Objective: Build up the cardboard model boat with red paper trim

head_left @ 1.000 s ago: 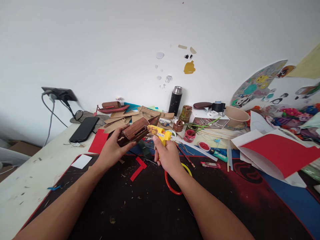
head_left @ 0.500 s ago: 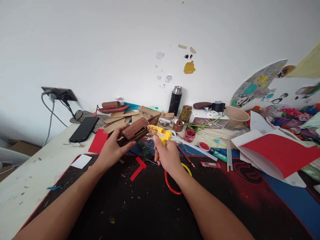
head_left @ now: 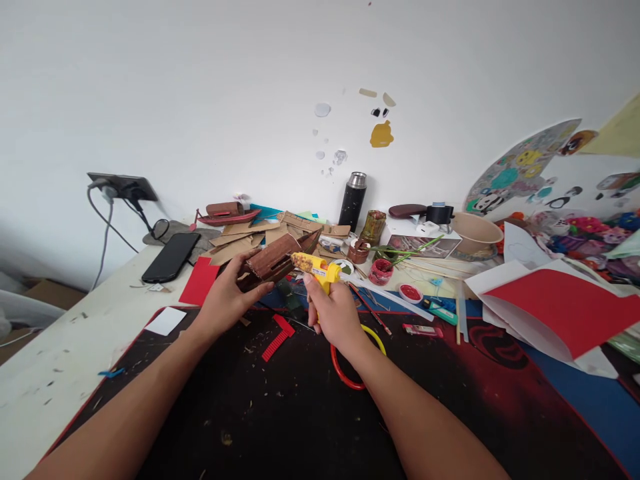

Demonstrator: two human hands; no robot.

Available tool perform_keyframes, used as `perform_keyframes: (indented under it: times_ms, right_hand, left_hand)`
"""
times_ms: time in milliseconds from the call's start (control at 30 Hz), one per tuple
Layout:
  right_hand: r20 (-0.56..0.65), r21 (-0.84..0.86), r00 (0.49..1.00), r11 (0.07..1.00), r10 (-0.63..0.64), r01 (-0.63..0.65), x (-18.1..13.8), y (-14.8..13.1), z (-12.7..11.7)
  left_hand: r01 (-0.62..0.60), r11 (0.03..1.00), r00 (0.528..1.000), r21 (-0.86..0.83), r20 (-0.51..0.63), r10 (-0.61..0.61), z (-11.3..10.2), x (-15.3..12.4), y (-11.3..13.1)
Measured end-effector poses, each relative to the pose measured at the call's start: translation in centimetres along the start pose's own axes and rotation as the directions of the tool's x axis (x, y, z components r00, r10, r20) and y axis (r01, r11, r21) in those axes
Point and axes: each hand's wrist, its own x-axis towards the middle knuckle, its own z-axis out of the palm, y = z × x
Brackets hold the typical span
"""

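1. The left hand (head_left: 226, 299) has its fingers curled under the near end of a brown cardboard boat model (head_left: 274, 260), with the thumb pressed on top. The model is held clear of the surface and tilted, its far end rising toward the right hand.
2. The right hand (head_left: 334, 312) is closed in a fist round the handle of a yellow glue gun (head_left: 316, 267). The nozzle points left and meets the model's far end, between the two hands.
3. A black mat (head_left: 280, 420) lies beneath both hands. A red ribbed strip (head_left: 277, 338) lies on it under the gap between them. A red and yellow loop (head_left: 350, 373) lies just beside the right wrist.
4. Left of the left hand lies a red card (head_left: 199, 283), with a black phone (head_left: 170, 257) farther out.
5. Beyond the right hand is a red paint pot (head_left: 381, 271). A black flask (head_left: 353, 200) stands upright behind it, by the wall.
6. A large red sheet (head_left: 560, 310) lies well to the right of the right hand.
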Motion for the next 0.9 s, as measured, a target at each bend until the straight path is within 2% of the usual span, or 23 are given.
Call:
perform_keyframes:
  times_ms: [433,900]
  right_hand:
    - [0.042,-0.011,0.999,1.0,-0.001,0.002,-0.21,0.18,0.34]
    - [0.063,-0.031,0.998,0.999,-0.006,0.008,-0.47,0.14,0.48]
  left_hand:
    - [-0.023,0.999,1.0,0.034,0.003,0.023,-0.05,0.13,-0.39]
    - [-0.014,1.0,1.0,-0.002,0.006,0.014,0.01,0.12,-0.49]
